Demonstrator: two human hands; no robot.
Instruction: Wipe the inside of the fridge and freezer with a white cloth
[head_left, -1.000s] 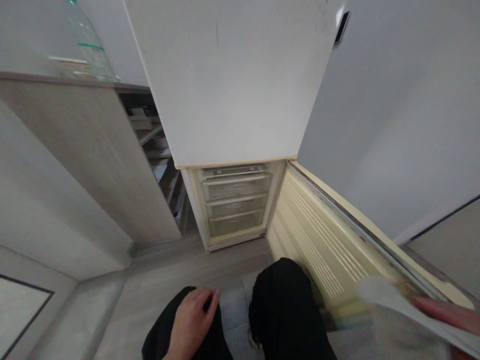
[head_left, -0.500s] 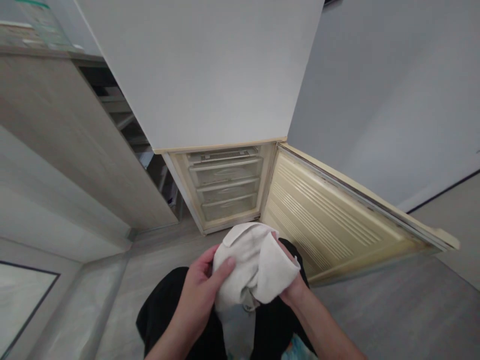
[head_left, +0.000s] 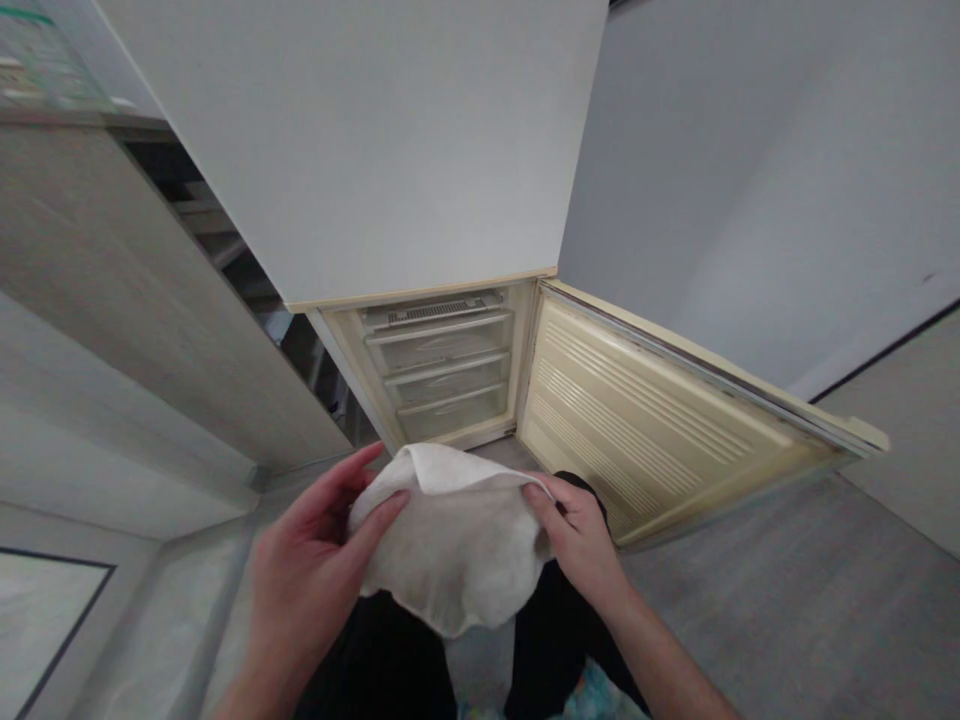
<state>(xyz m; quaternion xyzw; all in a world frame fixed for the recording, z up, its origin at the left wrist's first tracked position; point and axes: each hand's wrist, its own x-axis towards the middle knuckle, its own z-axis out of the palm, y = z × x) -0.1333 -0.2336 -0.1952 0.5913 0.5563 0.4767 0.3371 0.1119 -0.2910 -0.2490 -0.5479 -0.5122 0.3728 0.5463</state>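
Observation:
A white cloth (head_left: 450, 540) hangs spread between both my hands, above my black-trousered legs. My left hand (head_left: 315, 560) pinches its left edge, thumb on top. My right hand (head_left: 574, 535) grips its right edge. Beyond the cloth stands a white fridge-freezer with its upper door (head_left: 375, 150) closed. Its lower freezer door (head_left: 645, 420) is swung wide open to the right, showing a yellowed ribbed inner side. Three clear freezer drawers (head_left: 442, 375) sit shut inside the compartment.
A wood-grain cabinet (head_left: 127, 300) stands left of the fridge, with dark open shelves (head_left: 225, 250) in the gap. A grey wall (head_left: 750, 180) rises on the right. The floor (head_left: 787, 600) is grey wood-look. Something pale blue (head_left: 600, 695) lies by my feet.
My right hand brought the cloth in from the right and my left hand rose from my knee to take it. The bunched cloth has since been pulled open between both hands.

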